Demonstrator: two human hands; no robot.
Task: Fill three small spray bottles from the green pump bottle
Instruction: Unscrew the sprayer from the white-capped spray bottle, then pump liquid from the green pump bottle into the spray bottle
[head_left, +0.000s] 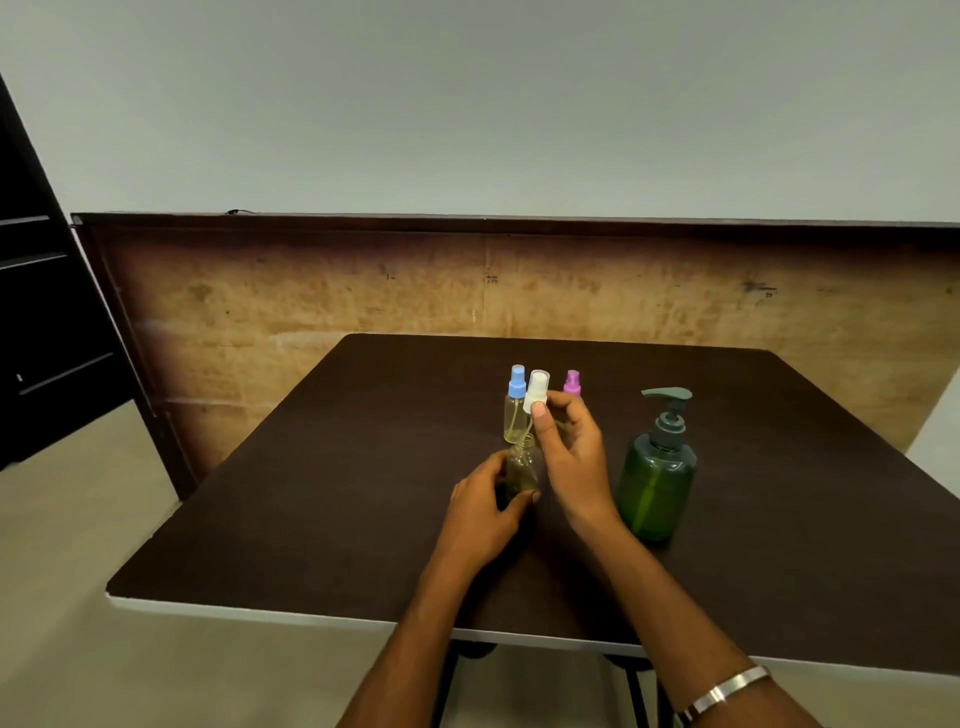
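Here, left of the green pump bottle (657, 478) on the table (311, 519), the left hand (480, 512) grips an open clear bottle (523, 467) while the right hand (574, 457) pinches its white spray cap (536, 391) above it, blue-capped bottle (516, 408) and pink-capped bottle (572, 383) behind.

The right hand (574, 457) hides most of the pink-capped bottle (572, 383).

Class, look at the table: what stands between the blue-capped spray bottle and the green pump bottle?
In the head view, the right hand holding the white spray cap, with the pink-capped spray bottle behind it.
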